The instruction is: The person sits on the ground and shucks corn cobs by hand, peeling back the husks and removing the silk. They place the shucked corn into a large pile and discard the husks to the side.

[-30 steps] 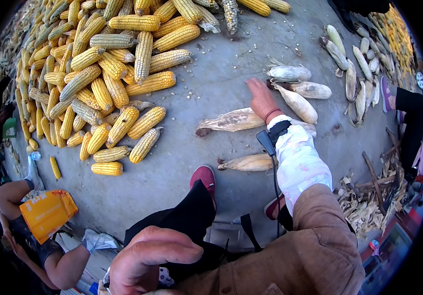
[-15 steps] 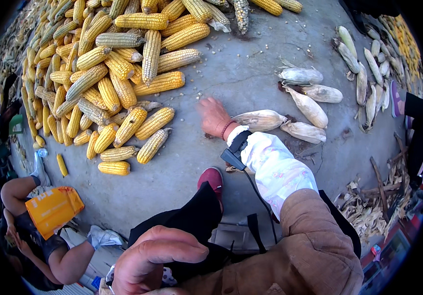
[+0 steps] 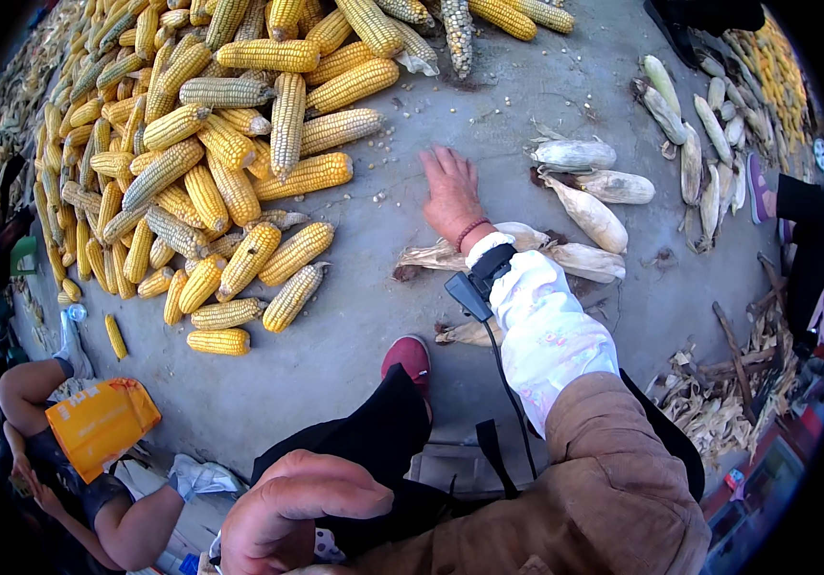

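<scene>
My right hand (image 3: 452, 196) reaches forward over the grey concrete with its fingers stretched out, palm down and nothing in it. Its wrist passes over an ear of corn in dry husk (image 3: 436, 257), partly covered by the sleeve. More husked ears lie just right of it, among them a pale ear (image 3: 589, 215) and another ear (image 3: 575, 154). To the left rises a large heap of bare yellow corn cobs (image 3: 230, 182). My left hand (image 3: 302, 503) is raised close at the lower edge, its fingers bent but apart from the thumb; nothing shows between them.
A person with an orange bag (image 3: 103, 422) on the lap sits at the lower left. Another person's shoe (image 3: 762, 190) stands at the right. More husked ears (image 3: 709, 144) lie at the far right, with sticks and loose husks (image 3: 719, 393) nearer. My red shoe (image 3: 407, 362) is in front.
My right hand has swung a little right and forward, away from the heap, and its fingers now show stretched out. The left hand has hardly moved. The whole view has shifted slightly.
</scene>
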{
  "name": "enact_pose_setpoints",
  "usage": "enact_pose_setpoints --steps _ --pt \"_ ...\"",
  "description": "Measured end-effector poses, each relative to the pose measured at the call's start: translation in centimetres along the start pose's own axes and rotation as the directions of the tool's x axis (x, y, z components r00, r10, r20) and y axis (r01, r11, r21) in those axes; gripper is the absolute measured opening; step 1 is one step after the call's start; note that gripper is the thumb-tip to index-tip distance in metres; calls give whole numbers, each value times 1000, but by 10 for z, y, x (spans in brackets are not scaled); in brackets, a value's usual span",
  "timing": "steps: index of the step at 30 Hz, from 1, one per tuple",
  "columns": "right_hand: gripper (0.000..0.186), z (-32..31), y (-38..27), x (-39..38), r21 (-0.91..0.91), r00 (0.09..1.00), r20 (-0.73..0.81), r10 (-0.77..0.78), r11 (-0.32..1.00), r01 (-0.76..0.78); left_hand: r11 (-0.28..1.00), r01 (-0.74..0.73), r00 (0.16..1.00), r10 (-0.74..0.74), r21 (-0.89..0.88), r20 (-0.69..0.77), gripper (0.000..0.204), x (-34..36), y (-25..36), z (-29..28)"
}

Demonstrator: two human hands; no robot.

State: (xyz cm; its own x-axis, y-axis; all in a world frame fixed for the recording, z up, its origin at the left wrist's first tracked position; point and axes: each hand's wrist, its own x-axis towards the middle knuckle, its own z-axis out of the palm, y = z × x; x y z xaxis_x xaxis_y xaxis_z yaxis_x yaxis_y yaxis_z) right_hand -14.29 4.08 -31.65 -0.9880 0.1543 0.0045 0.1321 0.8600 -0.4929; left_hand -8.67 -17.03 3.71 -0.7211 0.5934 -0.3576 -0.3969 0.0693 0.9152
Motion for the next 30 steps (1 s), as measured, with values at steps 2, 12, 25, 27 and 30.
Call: enact_pose_setpoints --steps 2,12,25,27,30 --pt "49 -37 43 7 -177 987 -152 60 980 -87 1000 4 1000 -3 5 -19 46 -3 0 1" --pt "79 -148 167 -22 -445 817 154 555 778 -444 1000 2 1000 -2 4 -12 47 -1 0 16" --pt "63 -134 174 -83 -376 953 198 229 916 -142 1000 21 1000 -21 -14 -13 43 -6 0 34" --pt "56 -136 185 -88 -206 970 178 165 970 -127 999 11 999 -13 37 41 48 -6 1 36" --pt "40 -138 186 -88 -191 987 103 124 976 -103 999 15 998 -18 51 60 49 -8 0 38"
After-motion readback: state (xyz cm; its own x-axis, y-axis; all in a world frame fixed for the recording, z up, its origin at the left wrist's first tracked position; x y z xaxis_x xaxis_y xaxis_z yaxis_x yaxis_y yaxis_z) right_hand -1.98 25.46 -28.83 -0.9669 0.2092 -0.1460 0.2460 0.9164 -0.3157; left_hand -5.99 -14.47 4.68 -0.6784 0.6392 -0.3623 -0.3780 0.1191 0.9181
